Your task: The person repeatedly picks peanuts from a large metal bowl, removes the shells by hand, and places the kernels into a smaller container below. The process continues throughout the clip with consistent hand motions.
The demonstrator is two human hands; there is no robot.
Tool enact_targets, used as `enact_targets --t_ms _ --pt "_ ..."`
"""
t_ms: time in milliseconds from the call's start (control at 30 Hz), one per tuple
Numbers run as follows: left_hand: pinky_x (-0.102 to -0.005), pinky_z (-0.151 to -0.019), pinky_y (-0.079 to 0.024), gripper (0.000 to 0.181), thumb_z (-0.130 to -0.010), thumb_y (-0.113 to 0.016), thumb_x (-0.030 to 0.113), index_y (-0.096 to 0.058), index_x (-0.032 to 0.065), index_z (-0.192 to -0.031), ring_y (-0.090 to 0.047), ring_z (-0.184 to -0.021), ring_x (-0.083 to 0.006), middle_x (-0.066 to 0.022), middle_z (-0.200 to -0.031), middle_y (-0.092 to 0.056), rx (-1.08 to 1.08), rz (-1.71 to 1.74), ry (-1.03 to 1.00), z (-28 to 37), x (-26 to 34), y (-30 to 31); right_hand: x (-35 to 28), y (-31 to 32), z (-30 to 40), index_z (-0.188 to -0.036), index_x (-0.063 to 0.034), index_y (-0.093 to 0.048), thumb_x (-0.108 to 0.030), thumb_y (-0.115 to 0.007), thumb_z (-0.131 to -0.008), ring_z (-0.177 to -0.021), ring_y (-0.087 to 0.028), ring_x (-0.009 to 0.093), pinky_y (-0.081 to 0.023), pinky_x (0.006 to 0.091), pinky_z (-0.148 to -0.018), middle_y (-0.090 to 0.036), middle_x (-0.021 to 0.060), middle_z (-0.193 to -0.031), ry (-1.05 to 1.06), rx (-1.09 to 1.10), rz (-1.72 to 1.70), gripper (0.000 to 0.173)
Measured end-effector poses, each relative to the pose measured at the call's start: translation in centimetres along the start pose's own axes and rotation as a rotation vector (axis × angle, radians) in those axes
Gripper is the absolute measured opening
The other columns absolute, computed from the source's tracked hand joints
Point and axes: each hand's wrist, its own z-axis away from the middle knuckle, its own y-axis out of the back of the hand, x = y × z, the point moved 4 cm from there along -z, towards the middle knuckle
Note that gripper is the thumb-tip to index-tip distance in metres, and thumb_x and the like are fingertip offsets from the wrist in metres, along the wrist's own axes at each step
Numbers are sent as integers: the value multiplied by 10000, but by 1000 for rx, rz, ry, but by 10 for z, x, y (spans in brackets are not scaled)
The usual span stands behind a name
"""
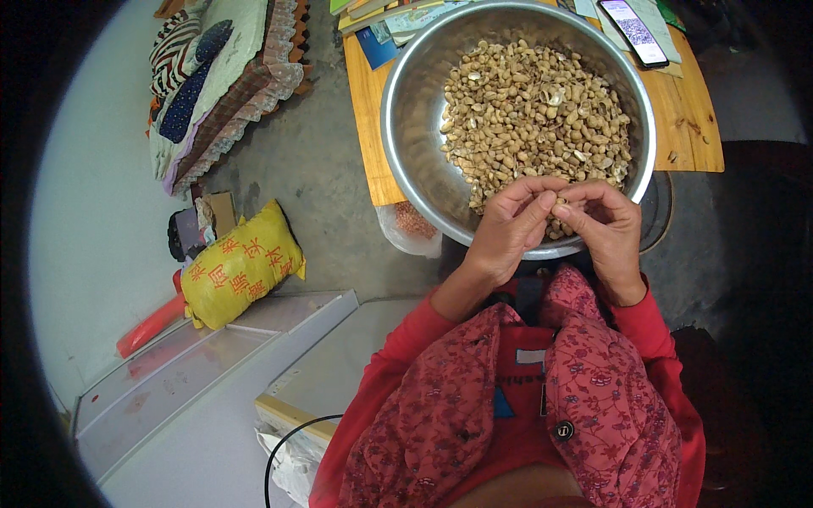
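A large steel basin (406,149) sits on a wooden table and holds a heap of unshelled peanuts and broken shells (533,108). Over its near rim, my left hand (513,222) and my right hand (603,222) meet at the fingertips. Between the thumbs and forefingers of both is a small peanut (561,201), partly covered by the fingers. Whether its shell is cracked cannot be made out. Below the table's left corner, a pale plastic bag or container (427,246) holds reddish shelled peanut kernels (411,218).
The wooden table (692,120) bears books (375,14) at the back left and a lit phone (634,33) on papers at the right. On my left are a stuffed yellow sack (244,270), a glass-topped cabinet (171,387) and a bed with a lace-edged cover (238,120).
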Motion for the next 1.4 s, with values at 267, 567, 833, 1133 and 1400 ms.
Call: enact_targets --t_ms 267,567,833,1133,1400 --pt "-177 -451 -233 209 -1015 -575 148 -645 33 -1176 -333 -530 9 64 -760 -547 -21 -7 -12 2 5 -2 -14 -1 3 -1018 -16 -726 14 -762 -818 -775 -604 60 -469 207 -670 -678 17 -862 120 -15 281 206" --pt "-175 -449 -232 216 -1023 -568 172 -675 35 -1151 -329 -525 17 73 -738 -563 -12 -88 -57 5 5 -4 -11 0 6 -1029 -20 -732 -4 -747 -828 -763 -590 66 -470 218 -679 -682 13 -866 151 30 359 203" --pt "-214 -734 -493 232 -1010 -593 162 -676 -16 -1133 -609 -834 -65 -28 -960 -690 50 -273 -194 7 6 -5 -1 -2 9 -990 -11 -725 -4 -742 -840 -757 -573 53 -472 212 -687 -686 6 -869 97 72 314 151" --pt "-208 -658 -461 294 -1027 -564 210 -665 -21 -1179 -528 -694 -46 0 -845 -627 34 -172 -9 8 9 2 11 -1 10 -982 -24 -727 11 -735 -852 -816 -571 51 -471 209 -724 -671 -3 -909 -4 112 125 135" --pt "-246 -787 -489 353 -1055 -480 187 -541 -19 -1334 -591 -891 -78 -26 -1068 -632 -156 360 128 -2 -12 8 -27 -6 7 -1006 -45 -724 17 -753 -779 -811 -640 231 -500 306 -710 -691 85 -934 550 -34 646 237"
